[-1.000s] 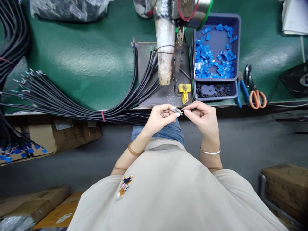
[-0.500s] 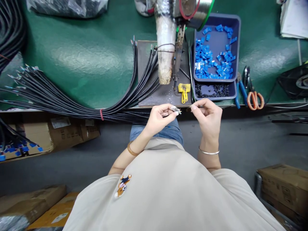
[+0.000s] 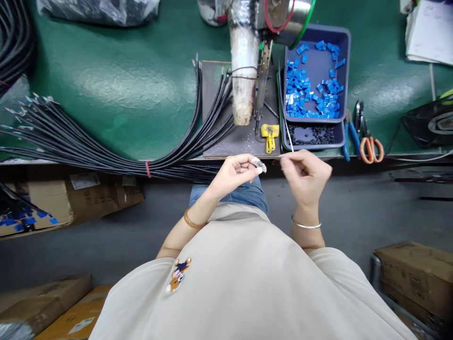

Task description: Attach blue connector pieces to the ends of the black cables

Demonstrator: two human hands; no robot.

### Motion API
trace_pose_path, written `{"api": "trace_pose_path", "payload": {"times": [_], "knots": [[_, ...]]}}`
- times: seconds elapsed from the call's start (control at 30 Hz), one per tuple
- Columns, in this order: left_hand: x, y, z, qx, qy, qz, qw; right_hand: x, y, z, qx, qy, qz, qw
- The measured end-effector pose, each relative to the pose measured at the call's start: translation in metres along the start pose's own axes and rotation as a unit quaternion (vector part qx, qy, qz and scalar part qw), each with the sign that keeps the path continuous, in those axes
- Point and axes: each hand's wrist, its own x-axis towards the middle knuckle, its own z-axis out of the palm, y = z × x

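The right hand (image 3: 307,174), fingertips bunched, hold unclear, has drawn toward 3 o'clock, apparently leaving the wire ends (image 3: 264,168) the left hand (image 3: 233,174) keeps pinched.

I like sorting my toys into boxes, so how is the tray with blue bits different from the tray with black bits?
The far tray holds blue pieces; the near tray holds black pieces. The far tray's pieces look bigger than the near tray's. Most of the far tray shows, while it hides part of the near tray. Both trays are bluish-grey.
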Motion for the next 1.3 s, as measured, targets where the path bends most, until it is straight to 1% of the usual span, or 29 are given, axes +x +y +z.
{"api": "trace_pose_path", "payload": {"times": [0.07,0.13,0.2,0.23,0.27,0.3,0.33,0.4,0.43,0.47,0.53,0.6,0.7,0.8,0.9,1.0,1.1,1.2,1.3], "knots": [[-0.003,0.004,0.000,0.049,-0.036,0.025,0.998,0.007,0.008,-0.013,-0.063,0.051,0.019,0.997],[-0.005,0.010,0.004,0.146,-0.076,0.092,0.982,0.020,0.023,-0.024,-0.158,0.064,0.030,0.985],[-0.006,0.015,0.010,0.250,-0.105,0.163,0.949,0.036,0.042,-0.032,-0.242,0.022,0.046,0.969],[-0.006,0.017,0.012,0.285,-0.109,0.185,0.934,0.045,0.052,-0.034,-0.264,0.007,0.054,0.963],[-0.005,0.017,0.014,0.300,-0.105,0.194,0.928,0.053,0.060,-0.036,-0.274,-0.011,0.063,0.960],[-0.004,0.016,0.015,0.290,-0.087,0.188,0.934,0.060,0.067,-0.036,-0.280,-0.036,0.074,0.956],[-0.002,0.014,0.014,0.255,-0.055,0.172,0.950,0.066,0.073,-0.036,-0.282,-0.054,0.085,0.954],[0.002,0.008,0.011,0.137,0.022,0.117,0.983,0.075,0.078,-0.034,-0.274,-0.083,0.103,0.953],[0.004,0.005,0.009,0.068,0.056,0.086,0.992,0.077,0.079,-0.033,-0.268,-0.090,0.107,0.953],[0.006,0.002,0.007,0.011,0.076,0.058,0.995,0.078,0.079,-0.032,-0.264,-0.091,0.106,0.954],[0.009,-0.002,0.002,-0.060,0.083,0.026,0.994,0.077,0.078,-0.031,-0.263,-0.084,0.100,0.956],[0.010,-0.003,0.000,-0.086,0.078,0.014,0.993,0.075,0.077,-0.030,-0.270,-0.073,0.097,0.955],[0.011,-0.002,0.001,-0.096,0.078,0.011,0.992,0.071,0.078,-0.029,-0.265,-0.066,0.087,0.958],[0.010,-0.001,0.003,-0.091,0.073,0.011,0.993,0.070,0.078,-0.026,-0.225,-0.060,0.058,0.971],[0.010,-0.003,0.003,-0.085,0.069,0.010,0.994,0.073,0.074,-0.020,-0.196,-0.084,0.035,0.976],[0.009,-0.004,0.002,-0.078,0.070,0.009,0.994,0.076,0.070,-0.016,-0.203,-0.111,0.035,0.972],[0.010,-0.006,0.002,-0.073,0.068,0.012,0.995,0.079,0.067,-0.014,-0.213,-0.113,0.041,0.970],[0.010,-0.009,0.005,-0.053,0.073,0.034,0.995,0.079,0.065,-0.014,-0.218,-0.118,0.044,0.968],[0.007,-0.013,0.011,0.012,0.092,0.078,0.993,0.078,0.065,-0.014,-0.224,-0.120,0.045,0.966]]}}
